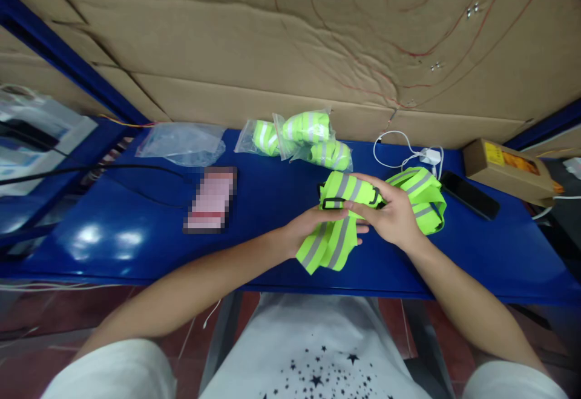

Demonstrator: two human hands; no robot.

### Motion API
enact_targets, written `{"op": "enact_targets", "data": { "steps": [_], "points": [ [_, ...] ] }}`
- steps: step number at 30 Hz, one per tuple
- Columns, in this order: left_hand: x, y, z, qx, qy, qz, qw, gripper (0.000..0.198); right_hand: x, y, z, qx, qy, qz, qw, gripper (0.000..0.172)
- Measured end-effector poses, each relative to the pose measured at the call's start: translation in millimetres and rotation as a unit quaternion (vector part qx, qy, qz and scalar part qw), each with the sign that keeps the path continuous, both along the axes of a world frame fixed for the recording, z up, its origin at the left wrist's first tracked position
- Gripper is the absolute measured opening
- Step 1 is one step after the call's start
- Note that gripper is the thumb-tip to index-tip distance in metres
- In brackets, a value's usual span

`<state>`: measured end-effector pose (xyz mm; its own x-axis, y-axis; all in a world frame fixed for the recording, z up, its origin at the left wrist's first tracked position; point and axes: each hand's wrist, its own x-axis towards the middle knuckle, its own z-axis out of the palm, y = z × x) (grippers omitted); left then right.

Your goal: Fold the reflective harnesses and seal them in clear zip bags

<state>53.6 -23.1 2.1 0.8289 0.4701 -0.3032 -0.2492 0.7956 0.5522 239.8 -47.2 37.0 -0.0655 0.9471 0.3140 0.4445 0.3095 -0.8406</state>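
Between my two hands is a neon-yellow reflective strap [347, 188] with grey stripes and black buckles, partly folded into a bundle. My left hand [305, 227] grips its left side, thumb on top near a black buckle. My right hand [394, 212] closes on the right side, its thumb pressed on the front of the bundle. Loose strap ends hang below my left hand over the table's front part. Just right of my right hand lies another looped heap of the same neon strap [424, 202]; whether it joins the held piece is hidden.
Several bagged neon strap rolls [308, 128] lie at the back of the blue table [149, 205]. Clear plastic bags [181, 143] and a blurred-out phone-shaped object [211, 199] are to the left. To the right are a white charger [430, 156], a black phone [471, 195] and a cardboard box [508, 172].
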Motion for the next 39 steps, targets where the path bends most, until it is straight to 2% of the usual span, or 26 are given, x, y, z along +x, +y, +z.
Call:
{"op": "enact_targets", "data": {
  "steps": [3, 6, 10, 12, 14, 18, 21, 23, 26, 28, 31, 33, 36, 39],
  "points": [
    [-3, 1, 5.5, 0.014, -0.028, -0.023, 0.999, 0.038, 4, -1, -3.4, 0.116, -0.090, 0.027, 0.989, 0.042],
    [-8, 3, 13.1, 0.064, -0.048, 0.001, 0.997, 0.037, 11, 0, -2.4, 0.204, -0.147, 0.092, 0.963, 0.047],
    [-12, 7, 17.8, 0.082, -0.075, 0.006, 0.994, 0.061, 19, 5, 1.4, 0.242, -0.248, 0.144, 0.927, 0.051],
    [-12, 8, 17.1, 0.071, -0.066, 0.027, 0.995, 0.064, 20, 7, 1.0, 0.236, -0.297, 0.172, 0.909, 0.053],
    [-10, 8, 14.6, 0.069, -0.038, 0.057, 0.995, 0.057, 20, 9, -0.1, 0.216, -0.308, 0.202, 0.904, 0.056],
    [-4, 6, 7.6, 0.069, -0.001, 0.061, 0.996, 0.051, 25, 12, 6.4, 0.119, -0.249, 0.268, 0.923, 0.068],
    [-3, 5, 5.2, 0.083, 0.004, 0.060, 0.995, 0.049, 33, 12, 18.0, 0.026, -0.191, 0.328, 0.925, 0.063],
    [-3, 5, 5.4, 0.108, 0.017, 0.067, 0.992, 0.047, 35, 12, 21.8, 0.000, -0.112, 0.295, 0.949, 0.061],
    [-4, 3, 6.6, 0.148, 0.036, 0.091, 0.984, 0.059, 32, 15, 16.7, -0.017, -0.001, 0.160, 0.987, 0.062],
    [-4, 2, 7.0, 0.155, 0.040, 0.116, 0.980, 0.069, 27, 16, 9.3, -0.061, -0.003, 0.126, 0.990, 0.063],
    [-4, 2, 5.9, 0.140, 0.053, 0.164, 0.975, 0.073, 16, 17, -1.2, -0.117, -0.024, 0.124, 0.985, 0.060],
    [-4, 2, 4.1, 0.130, 0.066, 0.178, 0.973, 0.069, 10, 17, -7.0, -0.121, -0.011, 0.099, 0.988, 0.057],
    [-2, 3, 1.4, 0.123, 0.072, 0.164, 0.976, 0.057, 3, 16, -14.0, -0.109, -0.007, 0.057, 0.992, 0.053],
    [-1, 3, 1.0, 0.145, 0.084, 0.160, 0.973, 0.052, 1, 17, -15.7, -0.100, -0.004, 0.041, 0.994, 0.053]
  ]
}}
